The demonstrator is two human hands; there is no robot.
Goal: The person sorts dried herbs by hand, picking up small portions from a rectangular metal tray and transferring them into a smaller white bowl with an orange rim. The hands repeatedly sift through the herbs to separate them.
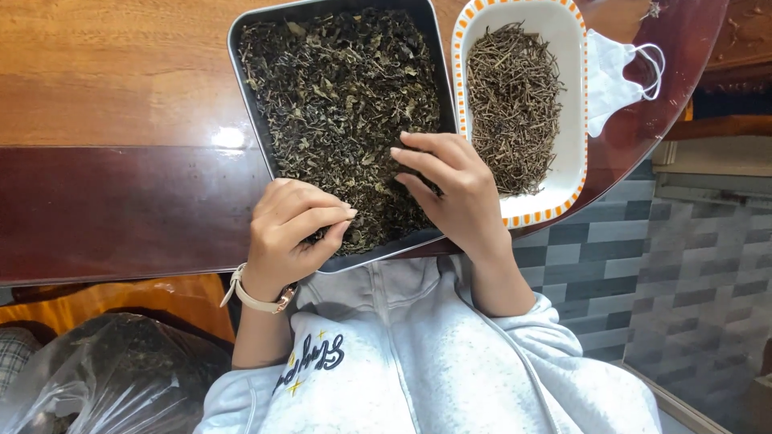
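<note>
Glossy wooden table (121, 80), dark metal tray (241, 72), matt dried leaves (338, 96).

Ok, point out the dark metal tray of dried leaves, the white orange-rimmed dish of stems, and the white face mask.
dark metal tray (238, 56): head view, bare left rim.
white orange-rimmed dish (572, 104): head view, bare right inner wall.
white face mask (609, 76): head view, middle of the cloth.

Light grey zip hoodie (418, 362), sleeves pushed up, beige-strapped wristwatch (256, 299).
</note>
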